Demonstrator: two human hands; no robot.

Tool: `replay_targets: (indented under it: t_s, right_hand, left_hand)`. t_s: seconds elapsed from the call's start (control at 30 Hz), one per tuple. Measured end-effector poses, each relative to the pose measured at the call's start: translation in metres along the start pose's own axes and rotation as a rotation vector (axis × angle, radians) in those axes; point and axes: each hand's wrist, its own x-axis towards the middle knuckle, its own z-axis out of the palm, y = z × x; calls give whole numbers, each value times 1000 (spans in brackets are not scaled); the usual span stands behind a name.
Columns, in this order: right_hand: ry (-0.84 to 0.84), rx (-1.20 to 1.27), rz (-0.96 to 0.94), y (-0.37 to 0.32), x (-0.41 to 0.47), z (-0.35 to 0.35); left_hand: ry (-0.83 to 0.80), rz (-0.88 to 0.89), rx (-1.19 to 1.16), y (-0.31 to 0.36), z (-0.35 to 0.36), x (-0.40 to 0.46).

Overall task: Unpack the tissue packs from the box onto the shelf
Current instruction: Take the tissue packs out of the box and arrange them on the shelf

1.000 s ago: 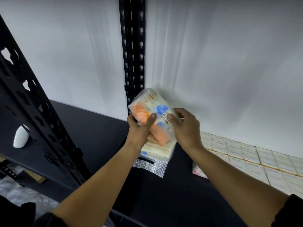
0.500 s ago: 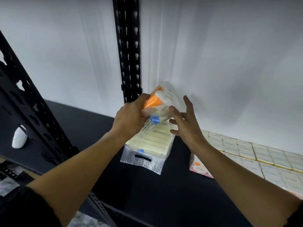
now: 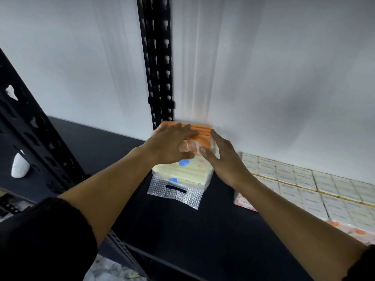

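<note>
Both hands, L (image 3: pixel 172 144) & R (image 3: pixel 222 159), flat on tissue pack (image 3: pixel 188 171) on shelf (image 3: pixel 203 240).

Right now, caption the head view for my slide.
Both hands, left hand and right hand, press a tissue pack onto the black shelf.

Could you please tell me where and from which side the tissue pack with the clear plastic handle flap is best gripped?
Probably by the handle flap of the lower tissue pack. It lies flat on the black shelf, pointing toward the person, with a slot cut through it. Come from the front, since another pack sits on top under the left hand and right hand.
</note>
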Motion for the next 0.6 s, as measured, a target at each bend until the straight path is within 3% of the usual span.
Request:
replay_targets:
  t_s: [0.07, 0.17, 0.3, 0.47, 0.6]
  right_hand:
    - [31, -33, 21, 1, 6, 0]
    - [45, 5, 58, 5, 13, 0]
    - [-16, 124, 150, 5, 14, 10]
    - [75, 179, 181, 4, 22, 8]
    - [71, 119, 203, 1, 16, 7]
  left_hand:
    - [-103, -138, 25, -5, -3, -2]
    - [-8, -390, 20, -16, -2, -14]
    - [117, -674, -651, -16, 10, -26]
    - [255, -667, -862, -20, 13, -21]
    - [237, -562, -985, -17, 10, -20]
